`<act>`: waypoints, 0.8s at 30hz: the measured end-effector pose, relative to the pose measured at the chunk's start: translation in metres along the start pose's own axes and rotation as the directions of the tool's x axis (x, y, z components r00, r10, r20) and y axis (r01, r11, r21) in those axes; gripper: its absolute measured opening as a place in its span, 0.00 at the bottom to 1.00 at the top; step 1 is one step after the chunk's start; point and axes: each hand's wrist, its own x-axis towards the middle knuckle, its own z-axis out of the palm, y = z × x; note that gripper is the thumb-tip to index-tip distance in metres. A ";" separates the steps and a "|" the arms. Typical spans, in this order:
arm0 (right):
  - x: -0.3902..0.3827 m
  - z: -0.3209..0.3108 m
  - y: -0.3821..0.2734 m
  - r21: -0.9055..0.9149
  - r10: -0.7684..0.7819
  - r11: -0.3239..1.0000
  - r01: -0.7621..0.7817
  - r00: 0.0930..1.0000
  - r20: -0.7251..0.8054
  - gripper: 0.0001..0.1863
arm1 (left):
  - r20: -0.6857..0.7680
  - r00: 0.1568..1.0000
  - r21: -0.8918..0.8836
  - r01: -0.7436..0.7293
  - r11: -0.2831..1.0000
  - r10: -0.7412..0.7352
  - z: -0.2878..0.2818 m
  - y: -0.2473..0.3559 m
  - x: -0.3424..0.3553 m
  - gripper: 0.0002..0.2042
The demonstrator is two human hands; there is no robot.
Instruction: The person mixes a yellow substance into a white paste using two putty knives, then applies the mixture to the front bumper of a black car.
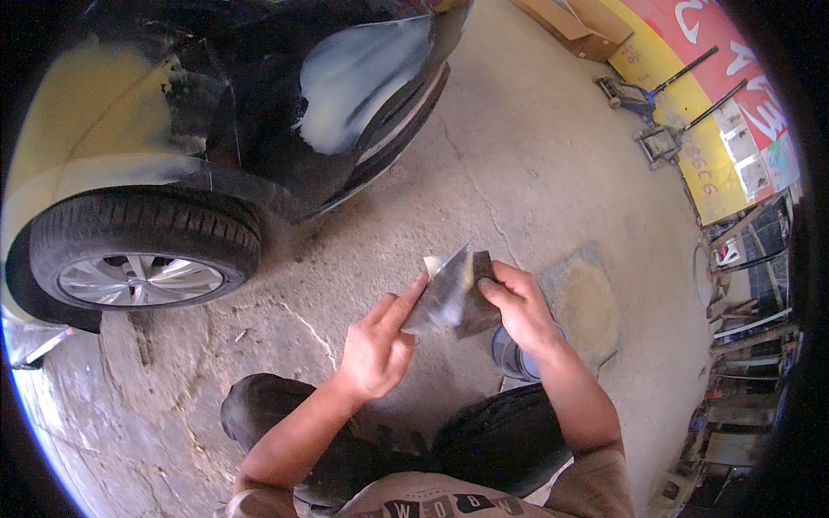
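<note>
In front of my knees, above the concrete floor, both hands are raised close together. My left hand [378, 348] is closed on a grey, thin-bladed filler spreader [439, 298], its index finger stretched along the edge. Cream-coloured paste shows near the blade's top. My right hand [518, 304] pinches a dark flat plate [481, 309] between thumb and fingers. Blade and plate overlap and seem to touch; cream paste lies where they meet. Below the right wrist stands a round can [511, 356], partly hidden by the forearm.
A dark car body with pale filler patches [358, 82] and a wheel [142, 250] stands at left. A square stained slab [587, 306] lies right of the can. Two floor jacks [661, 142], a cardboard box [574, 30] and cluttered racks [747, 345] line the right side.
</note>
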 end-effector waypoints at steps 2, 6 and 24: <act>-0.001 0.012 0.000 0.481 0.100 0.868 -0.120 0.993 0.068 0.15 | -0.007 0.957 0.287 -0.275 0.918 0.289 0.008 -0.013 0.000 0.31; -0.015 0.023 -0.017 0.576 0.117 0.808 -0.120 0.992 0.043 0.16 | 0.036 0.921 0.489 -0.355 0.797 0.388 0.005 -0.020 -0.005 0.37; -0.015 0.002 -0.034 0.119 -0.524 0.824 0.554 0.825 -0.212 0.10 | 0.540 0.766 -0.550 0.635 0.542 -0.350 0.006 -0.014 -0.008 0.18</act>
